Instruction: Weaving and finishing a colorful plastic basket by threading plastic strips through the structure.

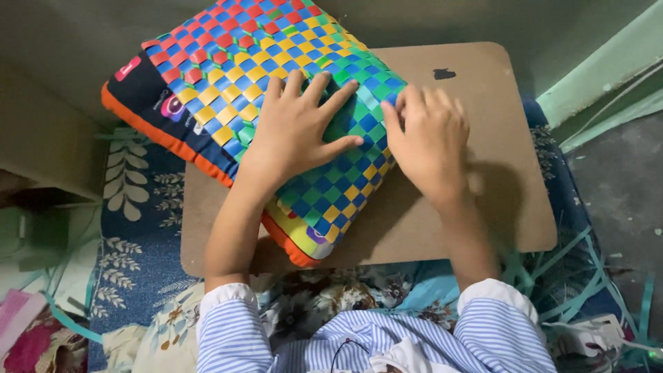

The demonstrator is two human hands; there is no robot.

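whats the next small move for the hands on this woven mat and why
Probably tuck the green strip under the right hand: its fingertips pinch at the woven mat edge, while the left hand lies flat, pinning the weave on the brown board.

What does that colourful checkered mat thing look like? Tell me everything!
The woven mat is made of flat, shiny strips crossed into small squares of red, blue, yellow and green. Its underside looks dark with an orange edge. It lies tilted on a brown board, its upper corner hanging past the board. The left hand presses flat on it; the right hand touches its right edge.
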